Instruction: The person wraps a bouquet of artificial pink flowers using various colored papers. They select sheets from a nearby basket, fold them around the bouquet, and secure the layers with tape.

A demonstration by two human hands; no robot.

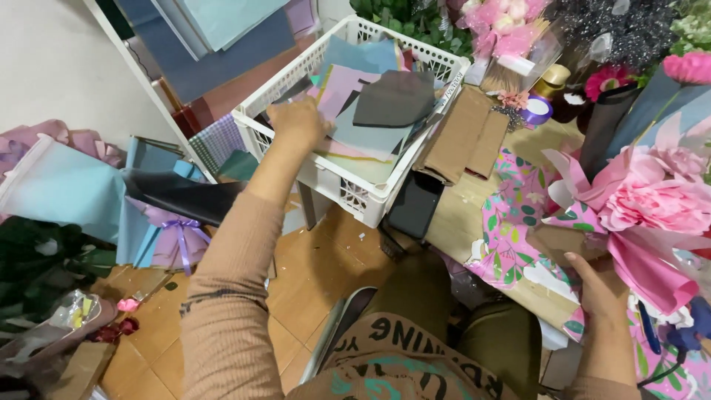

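My left hand reaches into a white plastic basket full of coloured paper sheets, its fingers down among the sheets at the basket's left side. Whether it grips a sheet is hidden. My right hand holds the wrapped base of a pink paper-flower bouquet at the right, above a floral-patterned wrapping sheet lying on the wooden table.
Brown folded paper and a purple ribbon roll lie behind the basket. Flowers and greenery crowd the back. Hanging paper sheets and wrapped bouquets fill the left. Tiled floor lies below.
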